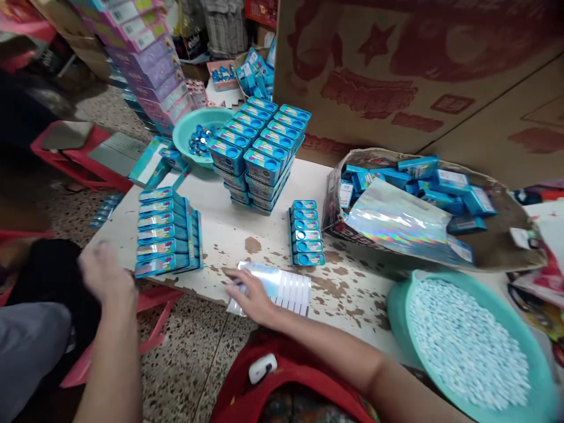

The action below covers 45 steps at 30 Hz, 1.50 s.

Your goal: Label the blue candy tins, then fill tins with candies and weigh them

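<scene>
My right hand [252, 298] lies on a shiny holographic strip of white labels [282, 286] at the near edge of the worn white table [229, 226]; its fingers are curled on the strip's left end. My left hand [106, 273] hovers blurred by the table's left corner, just beside a slanted stack of flat teal packets [166, 230]. Its fingers cannot be made out. A short row of small teal tins [306, 232] stands just beyond the label strip.
A tall stack of teal tins [259, 150] fills mid-table, with a teal basin of small items [200, 135] behind. A torn cardboard tray of teal boxes and holographic foil [418, 205] sits right. A teal basin of white pellets [467, 346] is near right. Red stools stand left.
</scene>
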Motion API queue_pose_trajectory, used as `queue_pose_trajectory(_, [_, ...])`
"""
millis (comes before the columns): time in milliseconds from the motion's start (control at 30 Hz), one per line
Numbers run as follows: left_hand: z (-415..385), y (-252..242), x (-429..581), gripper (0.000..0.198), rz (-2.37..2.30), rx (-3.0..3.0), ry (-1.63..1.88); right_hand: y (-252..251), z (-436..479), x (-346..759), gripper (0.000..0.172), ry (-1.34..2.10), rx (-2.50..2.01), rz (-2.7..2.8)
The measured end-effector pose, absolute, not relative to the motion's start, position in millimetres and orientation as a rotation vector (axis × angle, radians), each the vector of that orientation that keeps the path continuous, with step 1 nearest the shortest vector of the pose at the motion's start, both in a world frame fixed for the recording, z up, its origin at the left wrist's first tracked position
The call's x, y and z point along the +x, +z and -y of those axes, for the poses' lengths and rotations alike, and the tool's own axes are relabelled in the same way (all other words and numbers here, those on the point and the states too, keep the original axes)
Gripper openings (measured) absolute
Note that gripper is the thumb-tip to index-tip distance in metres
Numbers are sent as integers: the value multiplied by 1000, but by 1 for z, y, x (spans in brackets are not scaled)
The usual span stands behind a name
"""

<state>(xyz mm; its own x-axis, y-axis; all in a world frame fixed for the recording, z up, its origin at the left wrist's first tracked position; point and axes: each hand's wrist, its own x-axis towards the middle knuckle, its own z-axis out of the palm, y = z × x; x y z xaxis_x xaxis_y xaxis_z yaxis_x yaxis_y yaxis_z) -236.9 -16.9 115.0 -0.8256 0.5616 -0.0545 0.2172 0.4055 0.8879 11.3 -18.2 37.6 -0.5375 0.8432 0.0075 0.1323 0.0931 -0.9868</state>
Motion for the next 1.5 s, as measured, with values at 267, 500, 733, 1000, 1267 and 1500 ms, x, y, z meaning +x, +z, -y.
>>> queue_pose_trajectory(267, [14, 17, -57, 31, -1825, 2120, 225, -46, 63, 145, 6, 881, -1609, 1839])
queue_pose_trajectory(500, [-6, -19, -37, 19, -1693, 2054, -142, -55, 57, 161, 23, 719, -1706, 2017])
queue_pose_trajectory(733, [-8, -20, -5, 24, -1500, 1792, 103, -45, 54, 166, 52, 511, -1693, 2249])
queue_pose_trajectory(1000, [-19, -30, 8, 25, -1521, 1750, 74, -52, 66, 175, 35, 511, -1620, 2369])
queue_pose_trajectory(1267, [-18, -31, 13, 24, -1458, 1786, 105, -48, 53, 173, 48, 529, -1738, 2248])
queue_pose_trajectory(1500, [-20, -37, 12, 25, -1545, 1808, 64, -41, 70, 175, 24, 583, -1557, 2268])
